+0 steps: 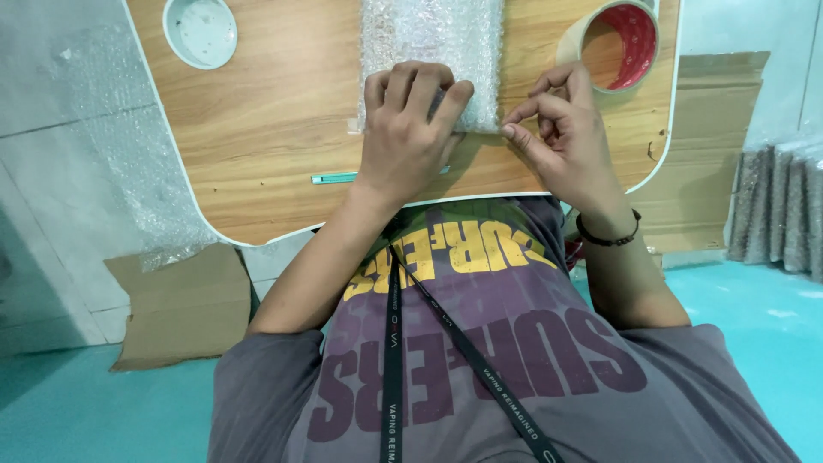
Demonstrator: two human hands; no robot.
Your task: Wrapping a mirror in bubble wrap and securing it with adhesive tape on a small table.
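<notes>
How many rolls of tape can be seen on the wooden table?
1. The tape roll lies at the table's far corner, beyond the right hand. Others may be out of view.

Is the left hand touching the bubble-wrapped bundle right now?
Touching. The head view shows the left hand pressed flat on the near end of the bubble-wrapped bundle, fingers curled over its edge.

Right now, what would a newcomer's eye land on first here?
Both hands meet at the near edge of a bubble-wrapped bundle in the middle of the wooden table: the left hand presses down on it, while the right hand pinches at its corner. A roll of tape lies at the far right.
</notes>
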